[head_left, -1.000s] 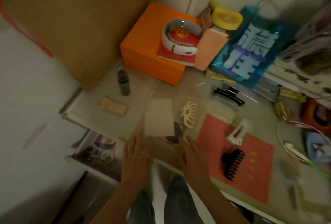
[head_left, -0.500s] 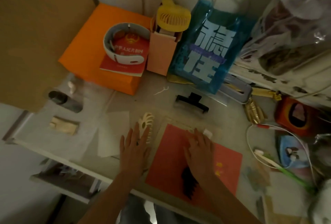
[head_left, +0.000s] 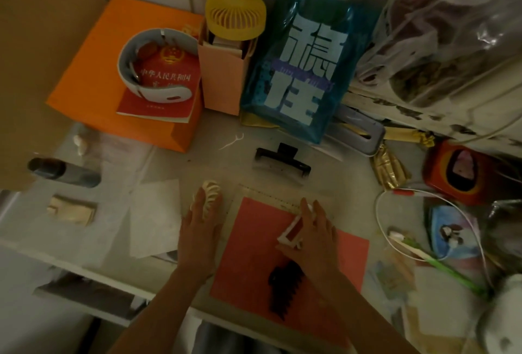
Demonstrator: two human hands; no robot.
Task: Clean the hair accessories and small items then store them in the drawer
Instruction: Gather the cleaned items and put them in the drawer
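My right hand (head_left: 316, 236) is closed around a white hair claw (head_left: 291, 233) over the salmon paper sheet (head_left: 254, 263). Below it a black comb-like hair claw (head_left: 285, 288) lies on the same sheet. My left hand (head_left: 197, 237) lies flat on the desk, its fingertips on a cream shell-shaped claw clip (head_left: 210, 201). A large black claw clip (head_left: 282, 161) lies further back at mid desk. A beige clip (head_left: 72, 209) rests at the left beside a dark small bottle (head_left: 63, 174). White wipe sheets (head_left: 155, 218) lie left of my left hand. The drawer (head_left: 84, 294) below the desk edge stands open.
At the back stand an orange box (head_left: 93, 76) with a red booklet and white neck device, a pink carton (head_left: 223, 79) with a yellow fan, and a blue bag (head_left: 299, 65). Cables, a red tin (head_left: 463, 172) and a clear plastic bag crowd the right.
My head view swung right. My right hand moved up the salmon sheet and took hold of the white claw; my left hand slid onto the cream clip.
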